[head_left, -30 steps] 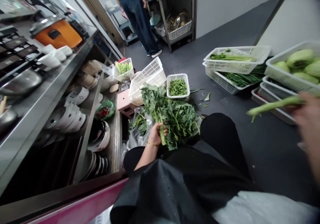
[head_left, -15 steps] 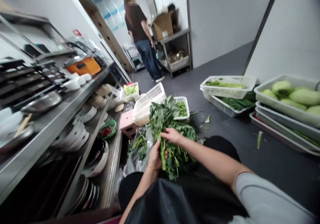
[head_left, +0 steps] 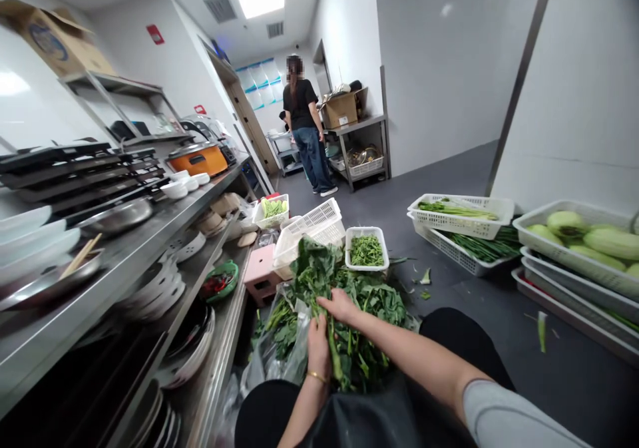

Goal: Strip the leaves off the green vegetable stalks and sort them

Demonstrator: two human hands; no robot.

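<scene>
A leafy green vegetable stalk (head_left: 334,353) with a thick pale stem and broad dark leaves is held over my lap, leaves pointing away from me. My left hand (head_left: 318,345) is closed round its stem from the left, a bracelet on the wrist. Higher up, my right hand (head_left: 340,305) pinches the stalk near its leaves; the fingertips are partly hidden. Beneath both hands spreads a heap of the same greens (head_left: 387,301), partly in a clear plastic bag (head_left: 299,341). Just beyond the heap stands a white basket (head_left: 384,259) of small cut green pieces.
To the left runs a steel shelf (head_left: 164,225) with bowls, pans and plates. A pink stool (head_left: 259,280) bears an empty white basket (head_left: 319,216). At right stand baskets of vegetables (head_left: 479,225) and pale gourds (head_left: 612,243). A person (head_left: 304,125) stands at the back.
The view has tilted upward, so the room sits lower and more ceiling shows. Both hands remain on the stalk. The person at the back still stands facing away.
</scene>
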